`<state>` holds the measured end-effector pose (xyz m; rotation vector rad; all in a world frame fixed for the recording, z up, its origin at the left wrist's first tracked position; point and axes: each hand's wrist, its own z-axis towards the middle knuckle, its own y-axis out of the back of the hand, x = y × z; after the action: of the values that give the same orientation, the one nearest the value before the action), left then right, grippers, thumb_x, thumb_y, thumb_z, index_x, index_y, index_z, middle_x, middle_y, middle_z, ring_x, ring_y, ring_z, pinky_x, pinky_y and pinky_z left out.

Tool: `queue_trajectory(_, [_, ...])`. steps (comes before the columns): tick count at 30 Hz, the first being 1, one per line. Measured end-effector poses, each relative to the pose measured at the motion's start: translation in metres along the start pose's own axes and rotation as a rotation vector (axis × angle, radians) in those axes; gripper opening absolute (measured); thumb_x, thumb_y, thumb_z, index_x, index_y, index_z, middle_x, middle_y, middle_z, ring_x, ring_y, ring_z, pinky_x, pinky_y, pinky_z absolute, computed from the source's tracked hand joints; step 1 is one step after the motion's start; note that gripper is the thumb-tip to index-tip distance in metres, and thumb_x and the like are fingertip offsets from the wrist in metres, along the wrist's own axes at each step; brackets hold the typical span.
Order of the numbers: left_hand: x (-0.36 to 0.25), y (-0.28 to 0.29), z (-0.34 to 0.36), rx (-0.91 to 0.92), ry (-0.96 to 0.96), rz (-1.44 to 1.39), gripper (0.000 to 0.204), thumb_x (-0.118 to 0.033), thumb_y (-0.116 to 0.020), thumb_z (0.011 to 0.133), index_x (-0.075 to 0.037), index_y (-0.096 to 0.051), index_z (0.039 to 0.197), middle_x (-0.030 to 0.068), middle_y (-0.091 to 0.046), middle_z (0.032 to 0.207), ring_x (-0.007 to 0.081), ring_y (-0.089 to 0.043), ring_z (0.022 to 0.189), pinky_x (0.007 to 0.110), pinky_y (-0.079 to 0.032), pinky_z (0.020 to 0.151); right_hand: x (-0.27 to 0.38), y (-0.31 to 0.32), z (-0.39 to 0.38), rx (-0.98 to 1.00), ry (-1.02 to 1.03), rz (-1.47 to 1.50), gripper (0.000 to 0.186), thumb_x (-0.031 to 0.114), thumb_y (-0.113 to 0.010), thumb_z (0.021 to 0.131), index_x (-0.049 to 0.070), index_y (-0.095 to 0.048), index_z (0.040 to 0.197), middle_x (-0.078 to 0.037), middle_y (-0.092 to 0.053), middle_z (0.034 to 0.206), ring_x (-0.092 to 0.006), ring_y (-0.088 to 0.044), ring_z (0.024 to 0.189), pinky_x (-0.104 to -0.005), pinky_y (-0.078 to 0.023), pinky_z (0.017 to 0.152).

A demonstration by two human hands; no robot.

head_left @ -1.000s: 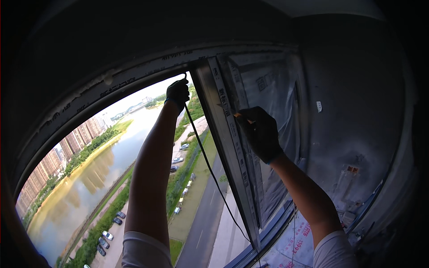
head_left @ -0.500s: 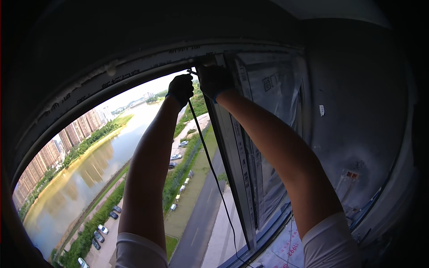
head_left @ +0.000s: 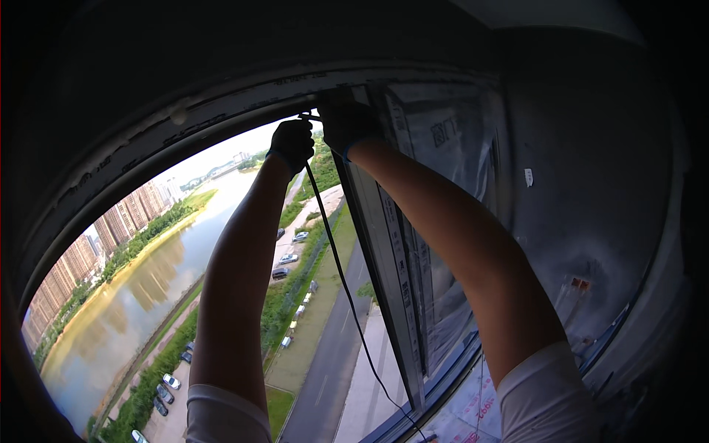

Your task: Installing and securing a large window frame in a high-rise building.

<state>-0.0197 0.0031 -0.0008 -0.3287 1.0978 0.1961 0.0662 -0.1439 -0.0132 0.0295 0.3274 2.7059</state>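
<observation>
My left hand [head_left: 292,143], in a dark glove, is raised to the top of the window opening. Its fingers are closed round a thin black seal strip [head_left: 330,229], which hangs in a long curve down to the sill. Just to the right, my gloved right hand [head_left: 350,127] is closed against the top corner where the upright window frame [head_left: 369,229] meets the head frame [head_left: 214,127]. A short dark piece [head_left: 314,117] bridges the gap between both hands. What the right fingers grip is lost in shadow.
Left of the upright, the opening looks down on a road [head_left: 325,376], parked cars [head_left: 171,382] and a river [head_left: 148,288], far below. A film-covered pane [head_left: 443,148] stands at right, beside a dark wall [head_left: 583,162]. Printed sheeting [head_left: 473,413] lies near the sill.
Both hands have shifted slightly left in the picture, and the hanging strip has moved a little with them. Their closed grips look the same.
</observation>
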Motion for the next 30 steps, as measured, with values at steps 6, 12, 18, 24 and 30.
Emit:
queue_trajectory(6, [-0.023, 0.118, 0.024, 0.232, -1.191, 1.457, 0.015, -0.018, -0.047, 0.095, -0.012, -0.06, 0.088, -0.0025, -0.042, 0.059, 0.0165, -0.041, 0.048, 0.031, -0.03, 0.045, 0.047, 0.009, 0.017, -0.075, 0.052, 0.176, 0.026, 0.021, -0.053, 0.097, 0.01, -0.067, 0.116, -0.02, -0.063, 0.121, -0.035, -0.067, 0.106, -0.0466, -0.055, 0.089])
queue_trajectory(12, [0.004, 0.007, -0.014, -0.083, -1.03, 2.422, 0.02, -0.02, -0.056, 0.09, -0.009, -0.066, 0.102, 0.0, -0.066, 0.077, 0.014, -0.065, 0.075, 0.029, -0.051, 0.062, 0.011, 0.007, 0.002, -0.004, -0.028, 0.043, 0.027, 0.023, -0.054, 0.097, 0.008, -0.066, 0.116, -0.021, -0.064, 0.12, -0.0368, -0.065, 0.11, -0.0468, -0.054, 0.091])
queue_trajectory(18, [0.003, -0.011, -0.019, -0.097, -0.71, 2.247, 0.019, -0.022, -0.056, 0.089, -0.011, -0.065, 0.101, -0.0009, -0.059, 0.071, 0.0152, -0.061, 0.07, 0.035, -0.05, 0.063, -0.002, 0.002, 0.004, 0.075, -0.059, 0.095, 0.029, 0.023, -0.055, 0.096, 0.006, -0.064, 0.117, -0.02, -0.064, 0.121, -0.0361, -0.064, 0.113, -0.0462, -0.054, 0.091])
queue_trajectory(24, [0.007, 0.008, -0.011, 0.209, -0.385, 0.847, 0.017, -0.017, -0.058, 0.09, -0.008, -0.066, 0.101, 0.0049, -0.064, 0.088, 0.0197, -0.063, 0.082, 0.034, -0.054, 0.071, 0.002, 0.015, -0.004, -0.043, -0.005, 0.063, 0.027, 0.021, -0.057, 0.093, 0.005, -0.066, 0.113, -0.019, -0.067, 0.113, -0.0357, -0.067, 0.104, -0.0463, -0.055, 0.088])
queue_trajectory(30, [0.011, -0.031, -0.065, 0.083, -0.045, 0.19, 0.033, -0.014, -0.053, 0.102, -0.003, -0.053, 0.134, 0.0123, -0.066, 0.107, 0.0265, -0.068, 0.097, 0.041, -0.06, 0.086, 0.005, 0.09, -0.083, -0.097, -0.105, 0.269, 0.011, 0.018, -0.064, 0.088, 0.01, -0.068, 0.095, -0.013, -0.07, 0.084, -0.0335, -0.07, 0.083, -0.0469, -0.055, 0.074])
